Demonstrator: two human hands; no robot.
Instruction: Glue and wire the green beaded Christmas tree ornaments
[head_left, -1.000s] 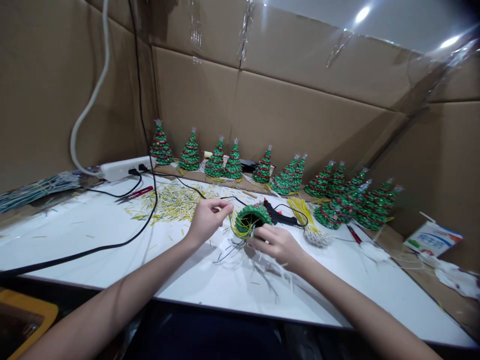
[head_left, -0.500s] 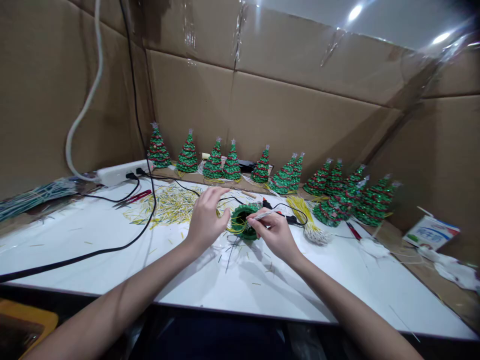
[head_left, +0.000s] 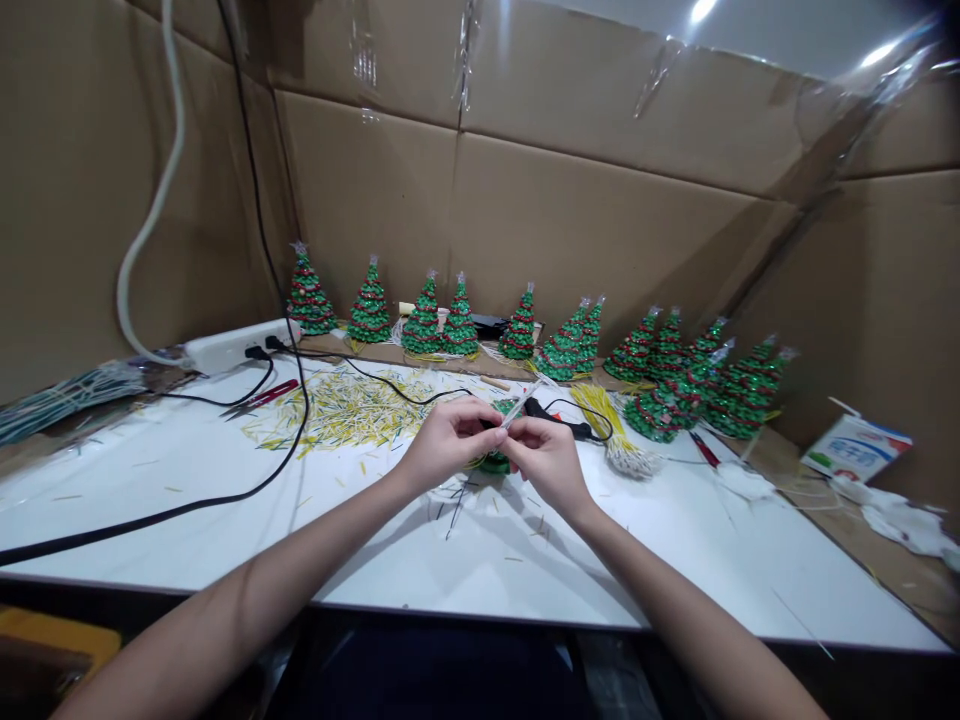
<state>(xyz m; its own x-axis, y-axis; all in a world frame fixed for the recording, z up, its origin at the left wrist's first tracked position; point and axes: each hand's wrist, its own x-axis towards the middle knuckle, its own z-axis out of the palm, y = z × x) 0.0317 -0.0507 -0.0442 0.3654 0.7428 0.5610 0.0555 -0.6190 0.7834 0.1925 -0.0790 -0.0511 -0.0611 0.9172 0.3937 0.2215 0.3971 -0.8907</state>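
My left hand (head_left: 455, 440) and my right hand (head_left: 547, 458) meet at the middle of the table, fingertips pinched together on a thin bundle of white wires (head_left: 517, 402). Directly beneath them lies a green miniature Christmas tree (head_left: 495, 464) on its side, mostly covered by my fingers. A few yellow wires show at its left edge. Right of my right hand is a black tool with a cord (head_left: 559, 420), probably a glue gun. Beyond it a bundle of yellow wires (head_left: 600, 412) with white ends lies on the table.
Cut wire scraps (head_left: 352, 405) are heaped at the left, near red-handled scissors (head_left: 274, 393) and a power strip (head_left: 232, 345). Finished-looking trees (head_left: 424, 318) line the back against cardboard walls (head_left: 585, 200). A black cable (head_left: 225, 497) crosses the left side. A printed carton (head_left: 859, 447) stands far right.
My left hand has moved right from its raised, spread pose and now pinches the white wires alongside my right hand. The view has shifted slightly.
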